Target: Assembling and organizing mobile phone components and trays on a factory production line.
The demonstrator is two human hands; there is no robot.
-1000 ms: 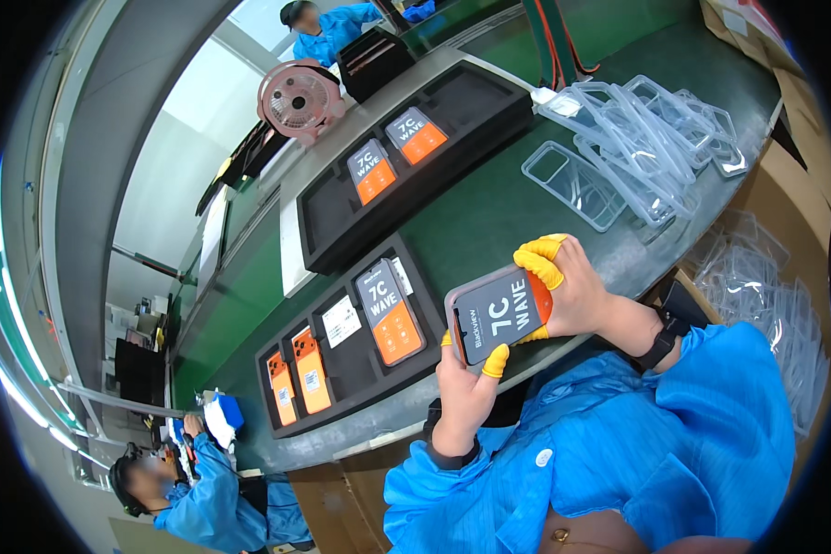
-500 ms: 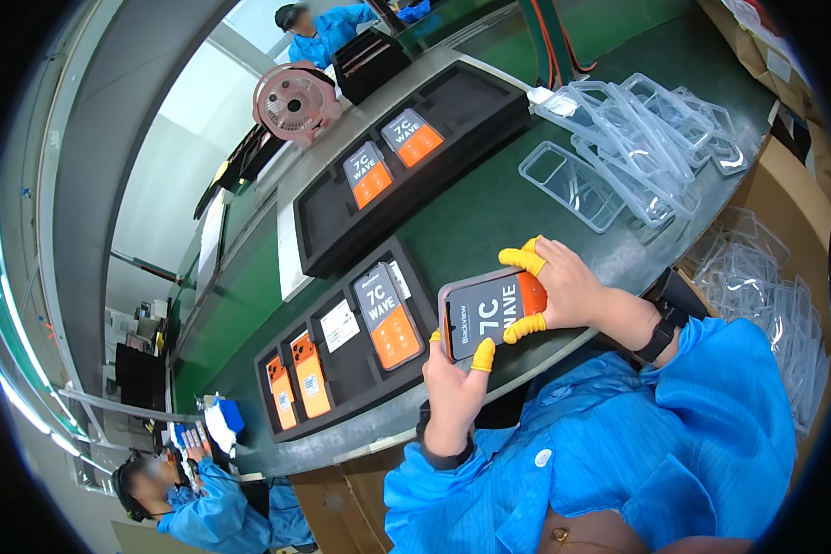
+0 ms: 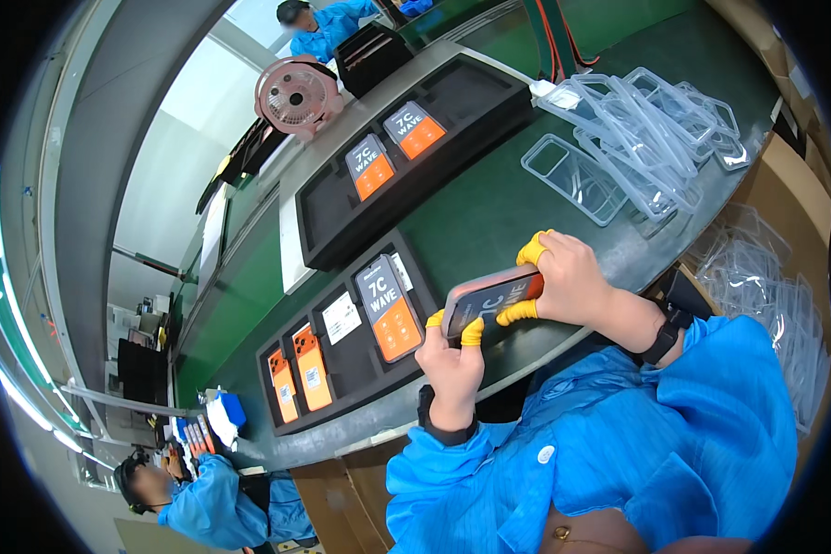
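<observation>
The left grip (image 3: 451, 358) and the right grip (image 3: 563, 279) are both closed around one phone (image 3: 475, 300), one at each end. The phone is tipped between them, over the near part of the tabletop (image 3: 489, 203). Yellow covers (image 3: 473, 332) sit on some fingers of both grips. Just left of the left grip is a black tray (image 3: 352, 356) with two orange phones (image 3: 311, 365) and a gray and orange phone (image 3: 390, 309). Farther ahead of both grips is another tray (image 3: 326, 210). Ahead and right of the right grip lie clear cases (image 3: 642, 138).
</observation>
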